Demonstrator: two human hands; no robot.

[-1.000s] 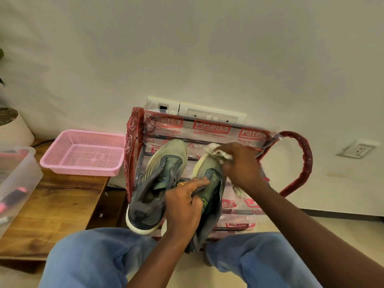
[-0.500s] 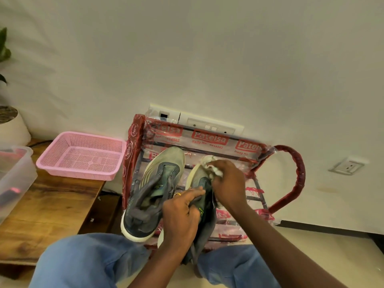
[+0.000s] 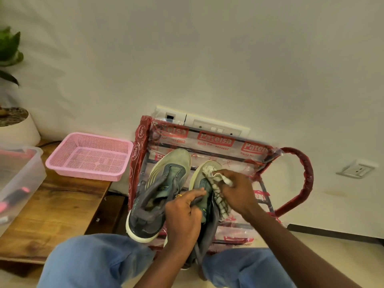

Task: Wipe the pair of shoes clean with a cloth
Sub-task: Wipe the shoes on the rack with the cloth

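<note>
Head view: at the centre of the frame your left hand (image 3: 182, 215) is curled tight around the held shoe (image 3: 204, 166). Your right hand (image 3: 239, 192) clutches the cloth (image 3: 216, 179) against its toe. The other shoe (image 3: 164, 183) lies just left of it on the red rack (image 3: 304, 183).

The head-worn view looks forward and down, close over the lap.

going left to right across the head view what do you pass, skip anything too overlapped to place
clear plastic box → pink basket → free shoe → left hand gripping the other shoe → right hand holding the cloth → red rack loop → wall socket
</note>
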